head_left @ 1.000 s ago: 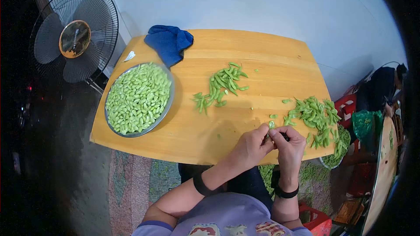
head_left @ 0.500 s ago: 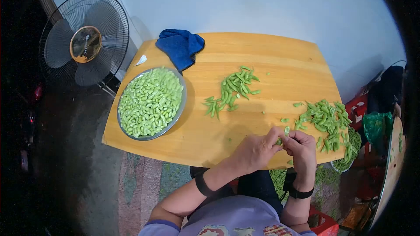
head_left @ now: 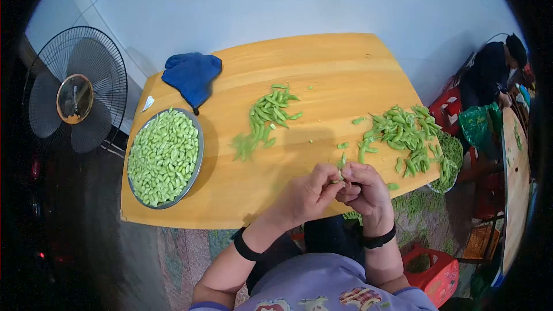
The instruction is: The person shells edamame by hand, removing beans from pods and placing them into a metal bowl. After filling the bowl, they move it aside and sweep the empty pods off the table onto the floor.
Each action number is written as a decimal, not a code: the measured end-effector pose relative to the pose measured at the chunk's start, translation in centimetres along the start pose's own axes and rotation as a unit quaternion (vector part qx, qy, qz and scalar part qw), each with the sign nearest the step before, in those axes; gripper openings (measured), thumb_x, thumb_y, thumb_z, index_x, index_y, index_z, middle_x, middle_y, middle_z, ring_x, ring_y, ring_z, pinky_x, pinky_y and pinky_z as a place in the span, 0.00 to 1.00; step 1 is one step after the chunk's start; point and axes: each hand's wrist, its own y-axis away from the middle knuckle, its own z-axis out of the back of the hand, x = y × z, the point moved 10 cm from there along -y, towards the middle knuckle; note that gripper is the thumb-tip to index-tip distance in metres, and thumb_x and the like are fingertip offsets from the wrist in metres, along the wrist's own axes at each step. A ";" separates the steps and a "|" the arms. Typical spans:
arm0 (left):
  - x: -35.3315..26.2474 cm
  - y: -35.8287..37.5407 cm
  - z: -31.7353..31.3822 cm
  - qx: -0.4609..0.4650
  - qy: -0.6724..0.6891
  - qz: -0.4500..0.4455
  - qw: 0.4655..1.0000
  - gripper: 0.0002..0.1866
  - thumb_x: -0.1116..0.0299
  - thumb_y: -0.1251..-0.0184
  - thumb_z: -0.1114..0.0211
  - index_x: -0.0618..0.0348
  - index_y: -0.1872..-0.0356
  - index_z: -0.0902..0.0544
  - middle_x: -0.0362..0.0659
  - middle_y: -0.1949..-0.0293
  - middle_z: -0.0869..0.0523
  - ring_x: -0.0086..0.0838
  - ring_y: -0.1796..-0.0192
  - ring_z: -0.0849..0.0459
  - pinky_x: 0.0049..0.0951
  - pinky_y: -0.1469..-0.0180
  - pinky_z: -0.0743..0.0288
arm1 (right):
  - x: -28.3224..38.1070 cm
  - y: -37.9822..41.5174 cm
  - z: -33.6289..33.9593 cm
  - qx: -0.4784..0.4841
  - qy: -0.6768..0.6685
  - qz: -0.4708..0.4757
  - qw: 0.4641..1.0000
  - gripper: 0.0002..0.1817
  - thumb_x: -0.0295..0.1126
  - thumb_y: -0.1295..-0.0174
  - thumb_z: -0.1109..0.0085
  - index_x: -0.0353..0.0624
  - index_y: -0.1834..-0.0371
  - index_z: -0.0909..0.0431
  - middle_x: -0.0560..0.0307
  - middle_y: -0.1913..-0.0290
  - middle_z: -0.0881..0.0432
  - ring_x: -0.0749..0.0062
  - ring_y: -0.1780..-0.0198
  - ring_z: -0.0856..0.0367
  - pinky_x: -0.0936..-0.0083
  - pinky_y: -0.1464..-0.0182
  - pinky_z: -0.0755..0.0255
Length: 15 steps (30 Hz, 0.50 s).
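Note:
Over the near right edge of the wooden table, my two hands are close together at a green soybean pod. My left hand has thumb and forefinger pinched at the pod's near end. My right hand is closed round the same pod from the other side, its fingers curled; the pod's upper tip shows between the hands. To their right lies a large heap of soybean pods, and a smaller heap of pods sits mid-table. A metal bowl at the left brims with shelled green beans.
A blue cloth lies at the table's back left, near a fan. At right stand a basin of green scraps and a red stool. Beyond, another person bends over a second table beside a green bag.
The view has swung right, so the table appears farther left and the other person shows more fully. My hands stay together at a pod, with their finger positions slightly shifted.

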 end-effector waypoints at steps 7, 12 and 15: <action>6.5 1.0 1.7 -0.079 0.425 0.346 0.833 0.04 0.74 0.41 0.50 0.59 0.65 0.32 0.38 0.80 0.31 0.18 0.84 0.38 0.15 0.83 0.46 | 6.3 1.8 3.2 -0.199 0.314 0.206 0.905 0.08 0.31 0.45 0.42 0.36 0.71 0.22 0.66 0.81 0.28 0.86 0.82 0.37 0.87 0.80 0.44; 12.4 -1.8 7.8 -0.117 0.326 0.400 0.849 0.07 0.68 0.42 0.45 0.60 0.72 0.28 0.37 0.81 0.30 0.20 0.85 0.37 0.16 0.83 0.46 | 10.0 3.4 7.3 -0.332 0.389 0.229 0.828 0.14 0.35 0.44 0.42 0.32 0.65 0.24 0.62 0.81 0.27 0.84 0.78 0.32 0.84 0.76 0.36; 18.3 -3.7 9.4 -0.119 0.060 0.363 0.922 0.11 0.65 0.47 0.39 0.63 0.79 0.25 0.42 0.84 0.27 0.27 0.82 0.29 0.26 0.78 0.38 | 10.5 3.8 6.8 -0.341 0.527 0.215 0.748 0.14 0.35 0.45 0.40 0.32 0.66 0.25 0.62 0.80 0.27 0.83 0.77 0.31 0.83 0.76 0.36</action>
